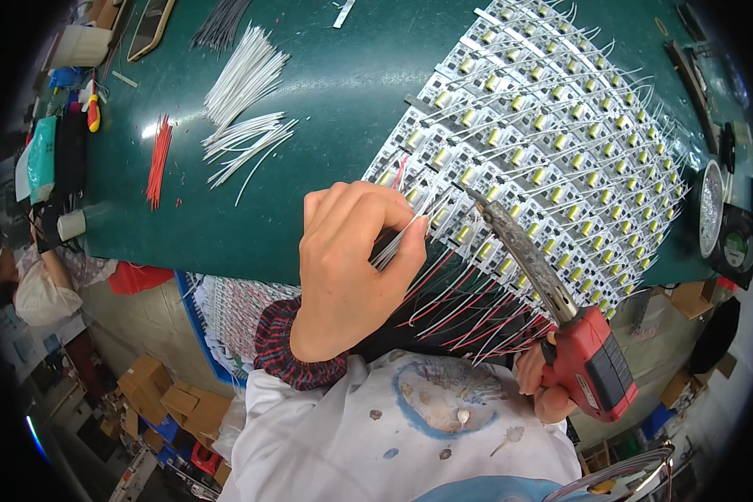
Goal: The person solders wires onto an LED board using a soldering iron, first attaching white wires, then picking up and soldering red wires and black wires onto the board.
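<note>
While my left hand (pixel 351 268) pinches a thin white wire (pixel 406 230) between closed fingertips at the near edge of the panel of small circuit boards (pixel 544 142) on the green mat (pixel 326 92), my right hand (pixel 540 381) grips a red soldering iron (pixel 552 305), its tip touching the boards beside the wire.

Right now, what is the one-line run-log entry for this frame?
left hand: pinching white wires | right hand: gripping red soldering iron | iron tip: at circuit boards | surface: green mat
</note>
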Action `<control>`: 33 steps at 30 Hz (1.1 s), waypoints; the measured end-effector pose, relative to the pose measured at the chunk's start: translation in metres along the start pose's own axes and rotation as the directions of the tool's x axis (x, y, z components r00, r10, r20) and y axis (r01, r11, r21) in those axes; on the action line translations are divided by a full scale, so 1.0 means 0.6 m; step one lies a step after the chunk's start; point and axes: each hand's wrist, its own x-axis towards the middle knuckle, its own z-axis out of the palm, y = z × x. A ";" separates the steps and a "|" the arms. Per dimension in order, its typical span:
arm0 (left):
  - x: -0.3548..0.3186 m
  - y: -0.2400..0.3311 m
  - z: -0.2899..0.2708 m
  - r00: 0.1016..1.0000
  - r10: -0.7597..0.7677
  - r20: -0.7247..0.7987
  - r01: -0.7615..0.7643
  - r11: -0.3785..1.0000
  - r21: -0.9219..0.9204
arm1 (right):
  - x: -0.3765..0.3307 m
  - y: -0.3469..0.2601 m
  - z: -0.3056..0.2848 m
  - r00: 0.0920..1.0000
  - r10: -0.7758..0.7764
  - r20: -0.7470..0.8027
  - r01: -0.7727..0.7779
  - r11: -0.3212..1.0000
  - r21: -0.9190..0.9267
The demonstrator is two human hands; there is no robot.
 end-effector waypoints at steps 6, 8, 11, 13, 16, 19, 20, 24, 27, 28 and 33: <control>0.001 -0.002 0.004 1.000 0.022 -0.011 -0.023 1.000 -0.018 | -0.001 -0.008 0.006 1.000 0.017 0.011 -0.018 0.999 0.040; 0.003 0.002 0.002 1.000 0.020 -0.008 -0.020 1.000 -0.021 | 0.003 -0.010 0.004 0.999 0.009 0.036 -0.010 0.999 0.038; -0.003 0.009 -0.007 0.999 -0.031 0.024 0.030 0.999 0.043 | 0.005 -0.005 0.000 0.996 0.029 0.081 -0.035 0.996 0.079; -0.006 0.009 -0.008 0.981 -0.150 -0.125 0.136 0.984 -0.117 | 0.012 0.004 0.024 0.994 -0.114 0.000 0.114 0.994 -0.002; -0.010 0.018 -0.021 0.968 -0.039 -0.249 0.007 0.992 -0.129 | 0.001 0.027 0.025 0.948 -0.310 -0.079 0.306 0.950 -0.058; -0.002 0.053 -0.018 0.996 0.059 -0.070 -0.068 0.990 -0.123 | -0.014 0.027 0.014 0.953 -0.297 -0.058 0.299 0.954 0.016; -0.001 0.049 -0.001 0.995 0.070 -0.066 -0.080 0.985 -0.152 | -0.015 0.025 0.012 0.971 -0.234 -0.042 0.236 0.971 0.035; -0.012 0.039 0.047 0.991 0.016 -0.131 -0.017 1.000 -0.010 | -0.012 0.015 0.023 0.960 -0.261 -0.105 0.262 0.965 -0.009; -0.013 0.039 0.043 0.996 0.065 -0.063 -0.062 0.997 0.055 | -0.019 0.019 0.021 0.966 -0.245 -0.085 0.237 0.967 -0.096; -0.013 0.040 0.043 0.996 0.064 -0.061 -0.061 0.997 0.056 | -0.020 0.023 0.021 0.961 -0.260 -0.091 0.251 0.963 -0.096; -0.006 0.040 0.037 0.998 0.051 -0.043 -0.048 0.998 0.049 | -0.036 0.009 -0.004 0.996 -0.023 0.085 0.016 0.996 0.084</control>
